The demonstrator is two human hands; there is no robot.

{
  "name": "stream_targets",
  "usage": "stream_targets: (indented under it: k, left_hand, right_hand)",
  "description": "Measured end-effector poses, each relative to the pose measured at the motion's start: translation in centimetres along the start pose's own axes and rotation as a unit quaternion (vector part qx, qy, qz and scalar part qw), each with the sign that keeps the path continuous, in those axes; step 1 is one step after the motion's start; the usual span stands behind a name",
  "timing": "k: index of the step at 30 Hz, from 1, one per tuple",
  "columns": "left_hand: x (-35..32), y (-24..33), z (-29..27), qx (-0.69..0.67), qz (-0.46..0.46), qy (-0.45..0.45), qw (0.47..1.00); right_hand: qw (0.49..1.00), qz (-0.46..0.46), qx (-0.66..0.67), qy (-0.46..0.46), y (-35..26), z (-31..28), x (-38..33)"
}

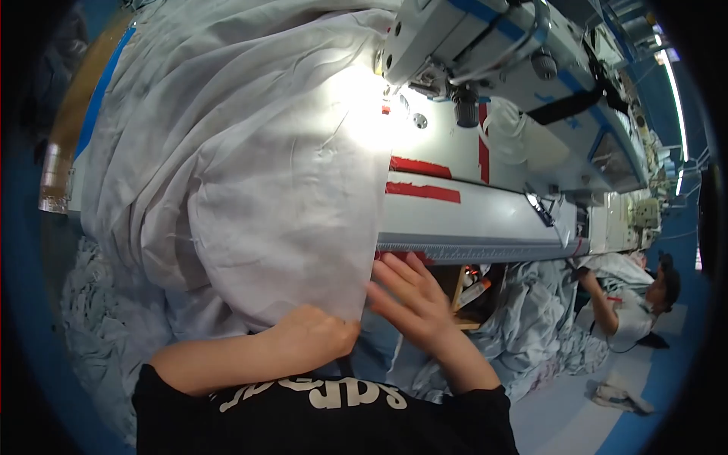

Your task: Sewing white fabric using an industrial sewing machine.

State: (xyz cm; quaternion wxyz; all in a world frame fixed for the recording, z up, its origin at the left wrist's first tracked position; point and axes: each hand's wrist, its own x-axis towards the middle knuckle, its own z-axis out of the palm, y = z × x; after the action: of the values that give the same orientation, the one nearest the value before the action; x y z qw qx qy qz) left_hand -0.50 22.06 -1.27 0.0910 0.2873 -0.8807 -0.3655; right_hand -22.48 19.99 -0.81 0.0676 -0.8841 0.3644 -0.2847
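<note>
A large white cloth (296,205) spreads over the left of the sewing table, its straight right edge running from the sewing machine (485,53) down to me. My left hand (322,334) is closed on the cloth's near right corner, by the table's front edge. Just right of that edge lies my right hand (409,299), its fingers stretched out and apart, the tips close to the cloth's edge and the ruler strip (470,251). Bright lamplight falls on the cloth by the needle, and the glare hides the stitching spot.
Red tape strips (423,192) mark the machine bed. Small thread snips (540,208) lie at its right end. Heaps of pale cloth (531,318) fill the right side below the table. Farther right a co-worker (626,311) handles cloth. More crumpled fabric (98,318) lies at the left.
</note>
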Motion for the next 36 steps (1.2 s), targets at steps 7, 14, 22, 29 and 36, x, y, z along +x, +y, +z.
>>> stream_targets:
  k: [7, 14, 22, 29, 36]
  left_hand:
    - [10.2, -8.9, -12.0, 0.017, -0.135, 0.308, 0.942]
    - [18.8, -19.1, -16.8, 0.132, -0.106, 0.476, 0.863]
    - [21.5, -22.1, -20.9, 0.159, -0.160, 0.421, 0.878]
    - [23.1, -25.3, -23.5, 0.193, -0.135, 0.439, 0.867]
    - [24.4, -29.3, -25.6, 0.151, -0.145, 0.438, 0.874]
  right_hand:
    - [0.983, -0.079, 0.165, -0.027, 2.7, 4.4, -0.4]
    - [0.972, -0.032, 0.205, -0.106, 3.6, 1.8, 1.5]
    - [0.953, -0.007, 0.273, -0.132, 5.1, 1.1, 4.5]
    - [0.929, 0.021, 0.331, -0.164, 7.5, 1.0, 6.7]
    - [0.949, 0.030, 0.277, -0.148, 9.2, 1.4, 9.7]
